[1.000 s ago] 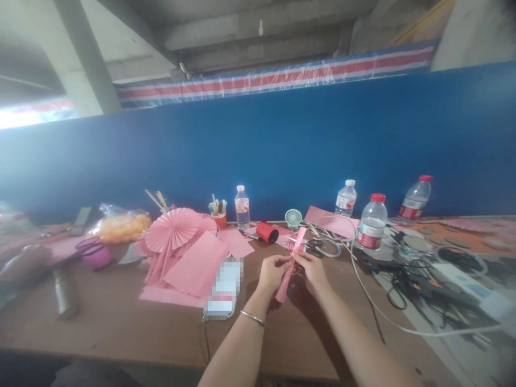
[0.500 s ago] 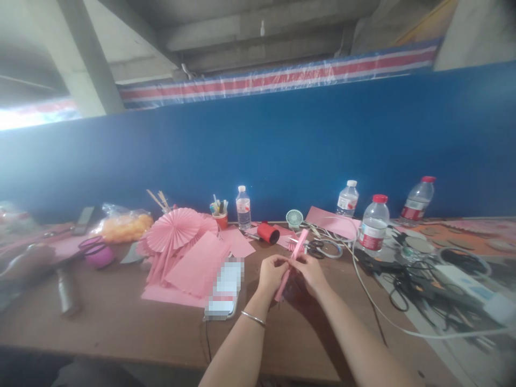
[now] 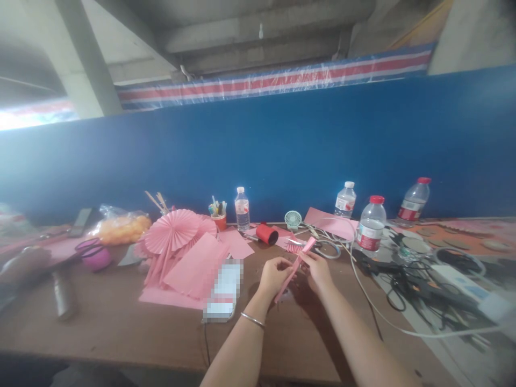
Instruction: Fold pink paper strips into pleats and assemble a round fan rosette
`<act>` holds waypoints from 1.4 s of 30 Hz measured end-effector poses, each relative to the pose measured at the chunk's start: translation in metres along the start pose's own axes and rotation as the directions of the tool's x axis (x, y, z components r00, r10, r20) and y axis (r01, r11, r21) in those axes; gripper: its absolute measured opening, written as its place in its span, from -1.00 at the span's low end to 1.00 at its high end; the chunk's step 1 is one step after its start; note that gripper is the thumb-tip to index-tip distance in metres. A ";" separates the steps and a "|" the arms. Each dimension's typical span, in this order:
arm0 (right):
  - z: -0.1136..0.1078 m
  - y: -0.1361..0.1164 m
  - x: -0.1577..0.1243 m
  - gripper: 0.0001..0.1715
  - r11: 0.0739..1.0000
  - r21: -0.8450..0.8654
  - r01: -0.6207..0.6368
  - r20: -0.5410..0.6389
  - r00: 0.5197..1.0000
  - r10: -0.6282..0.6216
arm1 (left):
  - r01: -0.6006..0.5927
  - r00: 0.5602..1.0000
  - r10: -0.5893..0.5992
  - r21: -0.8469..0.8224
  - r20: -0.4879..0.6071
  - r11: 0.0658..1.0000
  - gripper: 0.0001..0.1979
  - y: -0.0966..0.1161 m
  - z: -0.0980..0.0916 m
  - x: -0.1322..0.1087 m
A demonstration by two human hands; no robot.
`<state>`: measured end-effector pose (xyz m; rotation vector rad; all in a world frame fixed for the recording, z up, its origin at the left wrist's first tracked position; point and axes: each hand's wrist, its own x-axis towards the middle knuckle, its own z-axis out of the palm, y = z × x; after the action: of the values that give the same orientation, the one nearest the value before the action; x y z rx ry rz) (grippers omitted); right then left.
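Note:
A narrow strip of folded pink paper (image 3: 288, 281) slants up to the right between my two hands, held above the brown table. My left hand (image 3: 274, 276) grips it around its middle from the left side. Closer to its upper end, my right hand (image 3: 317, 269) pinches it between thumb and fingers. Just beyond the strip lie scissors (image 3: 296, 243) and a small pleated pink piece, both partly hidden. A red cylinder (image 3: 266, 234) rests on its side behind my left hand.
Left of my hands are pleated pink paper fans (image 3: 171, 231), flat pink sheets (image 3: 196, 265) and a blurred-out phone (image 3: 223, 293). Bottles (image 3: 371, 228) and tangled cables (image 3: 407, 285) crowd the right. Another person's hand (image 3: 26, 266) shows at far left. A blue partition (image 3: 258, 145) stands behind.
My right hand has slid up and right along the strip, away from my left hand. The strip leans further to the right, covering more of the scissors.

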<state>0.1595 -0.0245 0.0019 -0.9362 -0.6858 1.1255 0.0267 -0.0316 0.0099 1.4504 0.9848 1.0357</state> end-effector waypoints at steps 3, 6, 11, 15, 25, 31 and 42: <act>0.000 0.001 0.001 -0.72 1.000 -0.024 0.010 -0.008 1.000 -0.010 | 0.070 0.996 -0.065 -0.074 0.064 0.995 -0.72 -0.002 0.000 0.000; -0.002 0.002 0.002 -0.70 0.999 -0.041 0.036 -0.018 0.999 -0.037 | 0.112 0.987 -0.099 -0.096 0.130 0.989 -0.64 -0.004 0.000 0.000; -0.005 0.002 0.005 -0.71 0.998 -0.027 0.049 -0.016 0.999 -0.049 | 0.141 0.980 -0.127 -0.088 0.151 0.986 -0.63 -0.002 -0.001 0.000; -0.004 0.001 0.005 -0.71 0.997 -0.027 0.066 -0.013 0.998 -0.067 | 0.140 0.978 -0.123 -0.095 0.169 0.986 -0.65 0.000 -0.003 0.000; -0.005 0.002 0.007 -0.67 0.993 -0.075 0.086 0.015 0.996 -0.085 | 0.137 0.982 -0.111 -0.170 0.156 0.976 -0.66 0.005 -0.002 -0.002; 0.001 -0.005 0.001 -0.58 0.989 -0.115 0.093 -0.051 0.994 -0.099 | 0.093 0.987 -0.061 -0.225 0.146 0.970 -0.54 0.006 0.000 -0.001; -0.003 -0.002 0.001 -0.71 0.957 -0.199 0.211 -0.059 0.972 -0.226 | 0.063 0.982 -0.050 -0.064 0.182 0.996 -0.54 0.016 0.003 -0.009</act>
<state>0.1630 -0.0242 0.0022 -1.0359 -0.8210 0.8313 0.0280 -0.0424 0.0247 1.4237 0.8463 0.8725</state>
